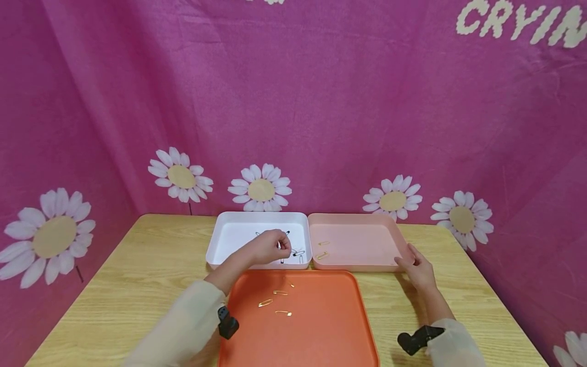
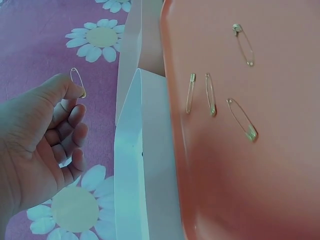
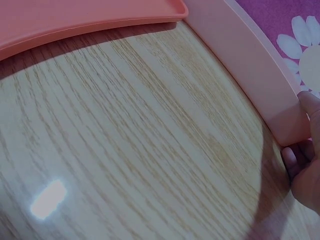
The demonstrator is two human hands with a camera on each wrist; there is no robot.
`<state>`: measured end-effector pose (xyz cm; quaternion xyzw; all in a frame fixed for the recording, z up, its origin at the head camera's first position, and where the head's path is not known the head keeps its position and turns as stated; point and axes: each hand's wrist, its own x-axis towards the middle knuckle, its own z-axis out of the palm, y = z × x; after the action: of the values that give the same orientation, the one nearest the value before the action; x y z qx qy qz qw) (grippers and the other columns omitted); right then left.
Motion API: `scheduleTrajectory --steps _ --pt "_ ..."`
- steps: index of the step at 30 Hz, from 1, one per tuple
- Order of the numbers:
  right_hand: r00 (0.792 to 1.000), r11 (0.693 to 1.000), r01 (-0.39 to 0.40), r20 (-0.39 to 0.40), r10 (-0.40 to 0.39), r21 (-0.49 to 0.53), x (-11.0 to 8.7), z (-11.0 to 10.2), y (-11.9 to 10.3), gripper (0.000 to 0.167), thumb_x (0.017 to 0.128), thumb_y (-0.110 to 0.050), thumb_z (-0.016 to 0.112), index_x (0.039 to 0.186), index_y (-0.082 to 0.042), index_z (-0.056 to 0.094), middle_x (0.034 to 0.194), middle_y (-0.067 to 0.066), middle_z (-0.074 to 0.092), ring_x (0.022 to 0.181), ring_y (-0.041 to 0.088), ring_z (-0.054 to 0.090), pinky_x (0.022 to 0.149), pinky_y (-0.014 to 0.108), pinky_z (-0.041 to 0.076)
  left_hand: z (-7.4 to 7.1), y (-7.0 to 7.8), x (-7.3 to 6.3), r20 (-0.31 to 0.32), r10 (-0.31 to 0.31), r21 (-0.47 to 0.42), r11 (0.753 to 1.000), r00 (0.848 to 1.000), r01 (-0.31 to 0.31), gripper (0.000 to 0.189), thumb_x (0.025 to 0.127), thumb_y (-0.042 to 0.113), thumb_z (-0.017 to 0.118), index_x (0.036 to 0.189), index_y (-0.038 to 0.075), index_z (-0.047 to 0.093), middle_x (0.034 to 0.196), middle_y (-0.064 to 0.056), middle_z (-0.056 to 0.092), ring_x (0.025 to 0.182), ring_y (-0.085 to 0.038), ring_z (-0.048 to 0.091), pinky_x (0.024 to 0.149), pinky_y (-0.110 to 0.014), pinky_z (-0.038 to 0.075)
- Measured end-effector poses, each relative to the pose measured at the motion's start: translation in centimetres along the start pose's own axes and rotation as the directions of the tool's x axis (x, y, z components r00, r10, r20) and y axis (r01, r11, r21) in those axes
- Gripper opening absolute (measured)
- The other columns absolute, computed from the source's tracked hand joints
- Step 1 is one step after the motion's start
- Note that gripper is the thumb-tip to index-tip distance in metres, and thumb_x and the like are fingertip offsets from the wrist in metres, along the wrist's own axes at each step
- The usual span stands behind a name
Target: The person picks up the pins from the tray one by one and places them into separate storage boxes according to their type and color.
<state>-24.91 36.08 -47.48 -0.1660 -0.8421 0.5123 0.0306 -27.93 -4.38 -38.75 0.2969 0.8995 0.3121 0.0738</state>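
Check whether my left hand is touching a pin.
Touching: the left wrist view shows the left hand pinching a pin by its lower end, the upper end jutting free.

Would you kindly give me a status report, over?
Left hand pinching gold safety pin above white tray. Right hand gripping pink tray at corner. Four gold pins on orange tray. Nothing visibly blocking either hand.

Thin gold safety pin (image 2: 80,78), pinched between fingers (image 2: 61,88), shallow pale-pink tray (image 1: 359,239), lying flat
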Motion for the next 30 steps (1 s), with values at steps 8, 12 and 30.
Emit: scheduleTrajectory --steps 8,12,30 --pt "1.000 1.000 -0.014 -0.008 0.014 0.009 -0.1 0.0 0.0 0.075 0.090 -0.028 0.058 0.150 -0.011 0.015 0.151 0.027 0.016 0.140 0.039 0.020 0.114 0.046 0.020 0.4 0.3 1.7 -0.016 0.003 -0.003 1.000 1.000 -0.003 0.005 0.081 0.009 0.060 0.080 0.007 0.064 0.075 0.000 0.059 0.071 -0.010 0.049 0.068 -0.022 0.043" --pt "1.000 1.000 -0.011 -0.008 0.011 0.007 0.0 0.0 0.2 0.075 0.091 -0.028 0.058 0.150 -0.010 0.015 0.151 0.027 0.016 0.140 0.040 0.020 0.114 0.047 0.020 0.5 0.6 2.5 -0.020 -0.005 -0.005 1.000 1.000 0.005 0.005 0.082 0.009 0.059 0.080 0.007 0.064 0.074 0.001 0.059 0.068 -0.009 0.049 0.068 -0.022 0.043" --pt "0.999 0.999 -0.038 0.001 0.038 0.010 -0.2 0.1 -0.3 0.075 0.091 -0.030 0.057 0.150 -0.013 0.014 0.153 0.025 0.012 0.141 0.038 0.018 0.114 0.046 0.019 1.4 2.6 5.9 -0.115 0.001 -0.059 0.998 0.993 -0.008 0.009 0.083 0.011 0.057 0.085 0.007 0.064 0.081 -0.001 0.059 0.069 -0.009 0.046 0.067 -0.021 0.041"
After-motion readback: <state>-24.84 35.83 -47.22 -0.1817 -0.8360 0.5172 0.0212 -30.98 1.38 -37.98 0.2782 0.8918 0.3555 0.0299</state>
